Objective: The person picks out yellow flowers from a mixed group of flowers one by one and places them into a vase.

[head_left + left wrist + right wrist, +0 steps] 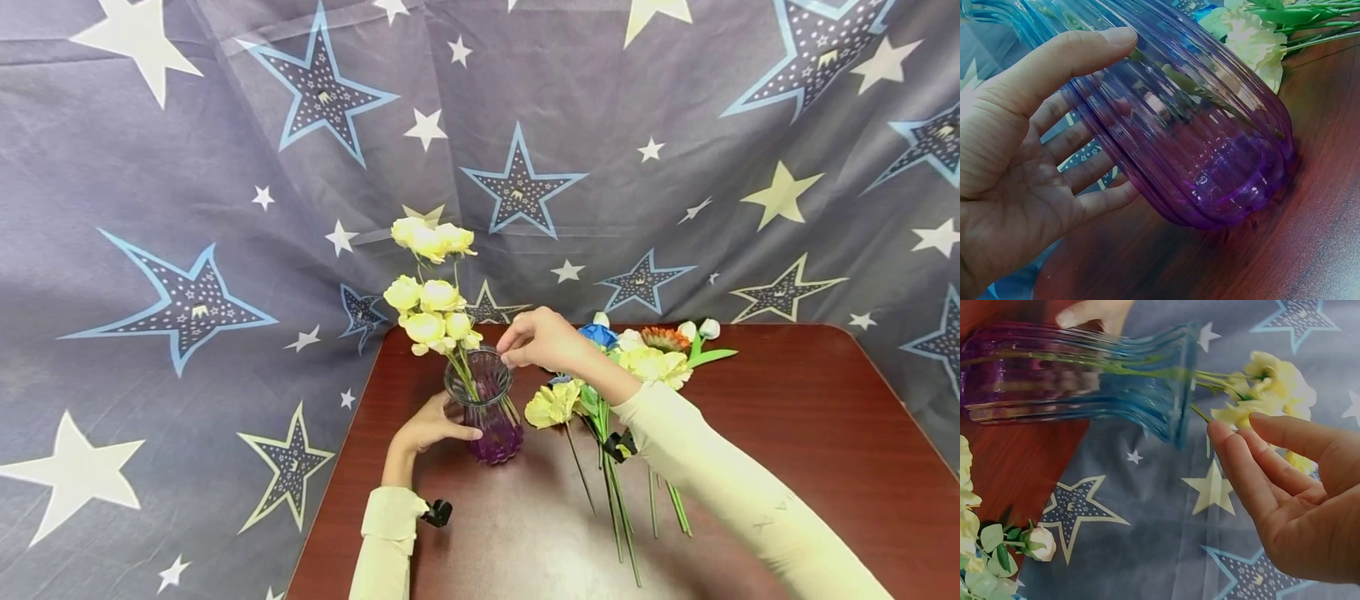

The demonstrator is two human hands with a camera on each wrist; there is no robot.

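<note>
A ribbed glass vase [491, 417], purple at the base and bluish at the flared rim, stands upright on the table. My left hand [435, 427] holds its side, with the thumb [1094, 53] across the near face and the other fingers round the back. Pale yellow flowers [431, 312] rise from the vase and lean left, their green stems [1116, 365] showing through the glass. My right hand [547, 340] is at the rim's right side. In the right wrist view its thumb and fingertips are slightly apart beside a stem, with nothing between them.
Right of the vase lies a bunch of flowers: a yellow bloom [553, 404], a blue one [597, 335], an orange one [665, 338] and white buds [709, 329]. Their long stems [618, 508] point toward the front. A star-patterned cloth [420, 183] hangs behind the table [810, 433].
</note>
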